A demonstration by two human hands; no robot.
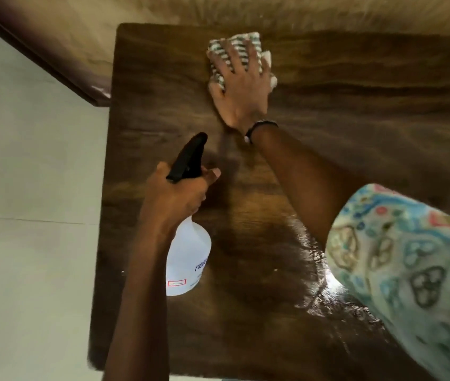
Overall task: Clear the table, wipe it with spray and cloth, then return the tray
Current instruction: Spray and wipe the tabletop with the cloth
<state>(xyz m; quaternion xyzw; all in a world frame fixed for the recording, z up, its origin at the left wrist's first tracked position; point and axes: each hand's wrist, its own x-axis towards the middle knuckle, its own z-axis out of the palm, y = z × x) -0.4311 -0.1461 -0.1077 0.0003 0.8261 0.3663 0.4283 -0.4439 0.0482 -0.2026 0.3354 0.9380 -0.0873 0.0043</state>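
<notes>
A dark wooden table (342, 111) fills most of the head view. My right hand (241, 86) lies flat with fingers spread on a striped green-and-white cloth (257, 44), pressing it onto the far part of the tabletop. My left hand (173, 200) grips the neck of a white spray bottle (188, 259) with a black trigger head (189, 158), held above the table's left side with the nozzle pointing away from me. A wet, shiny patch (320, 273) shows on the near right of the tabletop. No tray is in view.
Pale floor tiles (26, 215) lie to the left of the table. A dark wooden ledge (53, 67) runs diagonally at the upper left. A lighter brown surface (273, 9) lies beyond the table's far edge. My patterned sleeve (411, 265) covers the lower right.
</notes>
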